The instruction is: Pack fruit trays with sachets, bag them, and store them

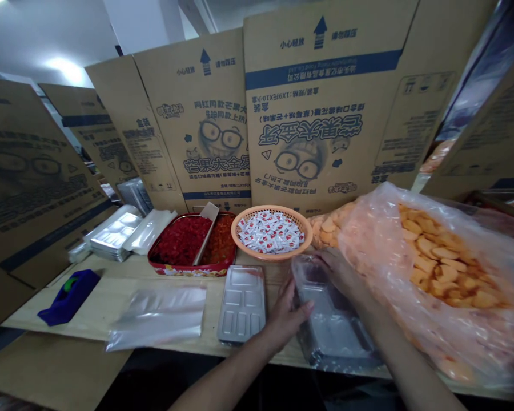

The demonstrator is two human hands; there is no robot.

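Observation:
A clear plastic tray [325, 325], possibly several nested together, lies at the front edge of the table between my hands. My left hand [288, 319] grips its left side, thumb over the rim and fingers along the outer wall. At the far edge, my right hand [336, 271] has its fingers closed on the rim; the fingertips are partly hidden. Just left of my left hand rests a compartment tray [242, 303], clear and divided into several small wells. Beyond my hands stands an orange basket [235, 246] full of small white and red sachets [270, 231].
On the right is a large plastic bag [368, 240] of orange slices [449, 262]. A red tin [188, 270] holds red pieces with a cardboard divider [206, 231]. Leftward are clear bags [160, 311], a blue tape dispenser [68, 299] and stacked trays [113, 231]. Cardboard boxes [325, 131] wall the back.

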